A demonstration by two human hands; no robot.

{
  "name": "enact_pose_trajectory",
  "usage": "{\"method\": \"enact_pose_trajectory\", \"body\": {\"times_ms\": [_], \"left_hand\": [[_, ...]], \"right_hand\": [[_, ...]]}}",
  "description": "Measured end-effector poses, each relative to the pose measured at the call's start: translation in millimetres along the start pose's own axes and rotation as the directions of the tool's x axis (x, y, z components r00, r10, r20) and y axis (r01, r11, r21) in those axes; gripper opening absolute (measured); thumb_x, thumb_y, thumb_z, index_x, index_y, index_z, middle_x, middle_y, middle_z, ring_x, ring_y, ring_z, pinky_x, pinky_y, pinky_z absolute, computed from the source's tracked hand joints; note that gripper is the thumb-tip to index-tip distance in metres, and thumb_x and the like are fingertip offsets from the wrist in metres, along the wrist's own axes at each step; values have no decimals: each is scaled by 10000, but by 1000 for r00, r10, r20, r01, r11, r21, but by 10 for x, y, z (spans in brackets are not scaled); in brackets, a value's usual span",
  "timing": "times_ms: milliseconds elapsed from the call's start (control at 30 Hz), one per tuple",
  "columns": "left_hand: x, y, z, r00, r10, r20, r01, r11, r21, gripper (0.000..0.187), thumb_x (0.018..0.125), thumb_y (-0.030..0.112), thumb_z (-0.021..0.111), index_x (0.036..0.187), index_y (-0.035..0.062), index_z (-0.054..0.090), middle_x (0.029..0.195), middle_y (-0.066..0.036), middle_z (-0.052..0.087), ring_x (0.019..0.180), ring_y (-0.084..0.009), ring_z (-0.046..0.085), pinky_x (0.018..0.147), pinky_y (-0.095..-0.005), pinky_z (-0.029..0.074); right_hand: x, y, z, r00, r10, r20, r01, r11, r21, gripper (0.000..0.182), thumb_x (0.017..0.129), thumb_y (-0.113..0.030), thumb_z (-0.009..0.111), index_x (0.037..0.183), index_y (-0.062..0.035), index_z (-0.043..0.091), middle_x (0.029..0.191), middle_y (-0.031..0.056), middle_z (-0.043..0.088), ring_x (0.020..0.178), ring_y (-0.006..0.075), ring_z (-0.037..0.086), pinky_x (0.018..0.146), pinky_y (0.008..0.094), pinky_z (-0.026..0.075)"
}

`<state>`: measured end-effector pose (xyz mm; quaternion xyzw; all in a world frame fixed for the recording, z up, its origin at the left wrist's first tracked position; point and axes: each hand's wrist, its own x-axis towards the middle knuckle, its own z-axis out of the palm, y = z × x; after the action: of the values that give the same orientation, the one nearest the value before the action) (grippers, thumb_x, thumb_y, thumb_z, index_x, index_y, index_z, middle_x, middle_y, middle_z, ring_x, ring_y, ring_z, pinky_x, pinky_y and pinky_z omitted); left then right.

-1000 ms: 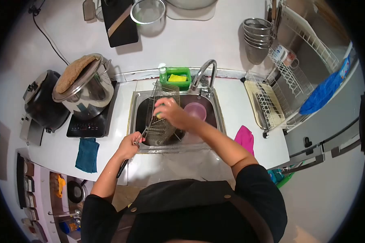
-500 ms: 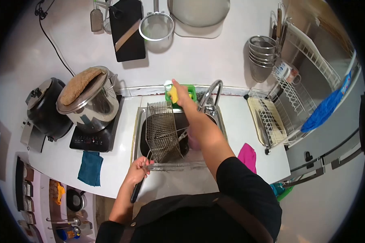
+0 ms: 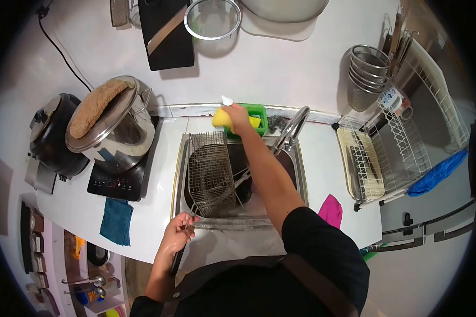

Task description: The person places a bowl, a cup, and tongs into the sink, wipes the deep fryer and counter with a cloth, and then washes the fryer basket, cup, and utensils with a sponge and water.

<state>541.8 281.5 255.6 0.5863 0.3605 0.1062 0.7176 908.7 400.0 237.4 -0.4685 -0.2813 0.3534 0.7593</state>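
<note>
My left hand (image 3: pixel 177 232) is closed around the metal rod of a wire fry basket (image 3: pixel 210 171), near its black handle (image 3: pixel 177 260). The basket lies tilted over the left side of the sink (image 3: pixel 179 153). My right hand (image 3: pixel 239 117) reaches over the sink to the back wall, its fingers closed on a yellow sponge (image 3: pixel 219 118). It is beside a green caddy (image 3: pixel 259 109) that has another yellow piece (image 3: pixel 255 122) in it. A white cap-like top (image 3: pixel 226 100) shows just behind my fingers. Dark cookware (image 3: pixel 242 153) and tongs-like metal (image 3: pixel 243 177) lie in the sink.
A faucet (image 3: pixel 297 126) arches at the sink's right. Left are a large lidded pot (image 3: pixel 119 129) on an induction cooker (image 3: pixel 116 182) and a teal cloth (image 3: pixel 115 222). Right are a pink cloth (image 3: pixel 331 211) and a dish rack (image 3: pixel 362 161). Strainers (image 3: pixel 367 76) hang on the wall.
My right hand has shifted left with the yellow sponge, leaving more of the green caddy visible. The view has turned slightly. My left hand keeps its hold on the fry basket.
</note>
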Motion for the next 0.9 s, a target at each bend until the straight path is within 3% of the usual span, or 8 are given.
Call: {"method": "enact_pose_trajectory", "body": {"times_ms": [100, 200, 333, 400, 533, 600, 800, 900], "left_hand": [[-13, 22, 21, 1000, -3, -17, 3, 1000, -8, 204, 737, -114, 420, 778, 86, 430, 1003, -80, 567, 569, -78, 470, 455, -198, 349], [0, 10, 24, 1000, -10, 7, 10, 998, -58, 208, 734, -117, 410, 782, 85, 426, 1002, -75, 564, 577, -76, 468, 461, -197, 345], [38, -47, 31, 1000, 3, 28, -1, 997, -71, 214, 725, -118, 403, 787, 86, 424, 994, -71, 562, 581, -76, 467, 460, -196, 339], [33, -23, 73, 999, -2, 32, 5, 997, -77, 219, 717, -119, 397, 788, 87, 422, 990, -72, 561, 579, -77, 466, 456, -194, 334], [29, -40, 69, 999, -18, 31, 20, 996, -84, 221, 717, -119, 397, 784, 90, 420, 999, -76, 559, 573, -79, 469, 453, -191, 332], [45, -76, 53, 999, -24, 31, 26, 999, -48, 230, 711, -127, 392, 781, 91, 417, 989, -76, 565, 573, -80, 473, 452, -191, 334], [244, -88, 71, 999, 12, -50, -11, 1000, 12, 249, 659, -156, 403, 752, 75, 413, 900, -57, 572, 585, -89, 478, 446, -198, 343], [426, -260, 53, 998, 50, -46, -47, 997, 61, 223, 672, -142, 427, 735, 72, 418, 901, -55, 566, 583, -85, 481, 435, -195, 338]], "right_hand": [[55, 204, -558, 821, -482, 305, 568, 643, -513, 326, 756, -185, 578, 997, 30, 541, 796, 89, 585, 628, 173, 568, 543, 289, 468], [-24, -244, -564, 958, -288, -5, 282, 941, -185, 330, 733, -155, 580, 1005, 30, 547, 835, 96, 582, 654, 166, 562, 576, 277, 472], [4, -691, -283, 975, -210, 75, 216, 972, -92, 333, 714, -156, 579, 1013, -10, 571, 876, 87, 578, 712, 175, 560, 608, 274, 472], [-28, -757, -163, 905, -232, 357, 424, 561, -710, 324, 719, -209, 546, 1005, -64, 592, 932, 106, 592, 894, 227, 548, 764, 320, 437], [46, -679, -95, 855, -82, 512, 510, 308, -803, 310, 741, -267, 568, 973, -66, 609, 922, 142, 589, 797, 263, 563, 673, 324, 462], [-30, -639, -22, 932, -228, 283, 309, 88, -947, 316, 743, -316, 572, 903, -48, 621, 845, 183, 598, 793, 314, 566, 667, 360, 453], [-64, -538, -310, 842, -533, -85, 173, 415, -893, 328, 754, -354, 524, 775, -38, 609, 724, 199, 587, 700, 390, 557, 633, 443, 448], [-136, -420, -541, 916, -393, -81, 49, 311, -949, 271, 754, -275, 517, 711, -20, 600, 722, 218, 577, 697, 391, 556, 632, 447, 445]]}}
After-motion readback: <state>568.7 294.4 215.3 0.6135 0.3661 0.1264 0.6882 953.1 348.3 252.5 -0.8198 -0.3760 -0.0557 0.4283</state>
